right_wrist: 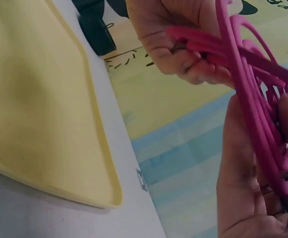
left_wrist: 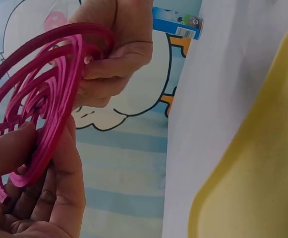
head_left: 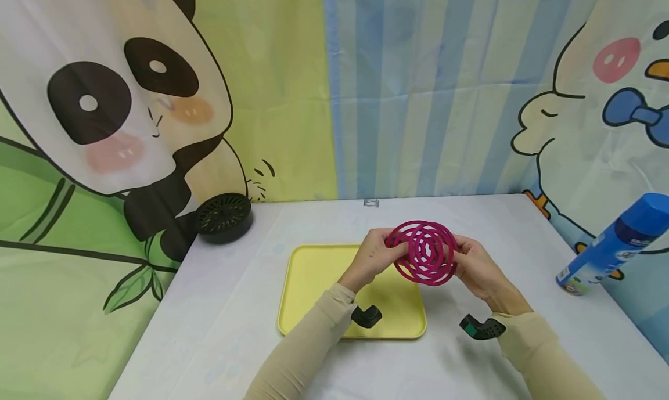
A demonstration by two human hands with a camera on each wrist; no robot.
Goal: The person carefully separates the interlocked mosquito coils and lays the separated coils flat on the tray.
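Both hands hold a magenta mosquito coil (head_left: 413,253), its nested rings raised above the right part of the yellow tray (head_left: 308,284). My left hand (head_left: 368,259) pinches its left side, with the thumb on the near face. On the opposite edge, my right hand (head_left: 482,270) grips the coil between thumb and fingers. In the left wrist view, part of the coil (left_wrist: 59,116) slants away from the rest, toward the right hand (left_wrist: 126,54). The right wrist view also shows rings (right_wrist: 248,104) spread at an angle. Whether these are two separate coils, I cannot tell.
A round black slotted case (head_left: 223,219) stands at the table's back left corner. At the right edge is a blue spray can (head_left: 608,246). Printed curtains (head_left: 418,98) hang behind and beside the white table (head_left: 209,330).
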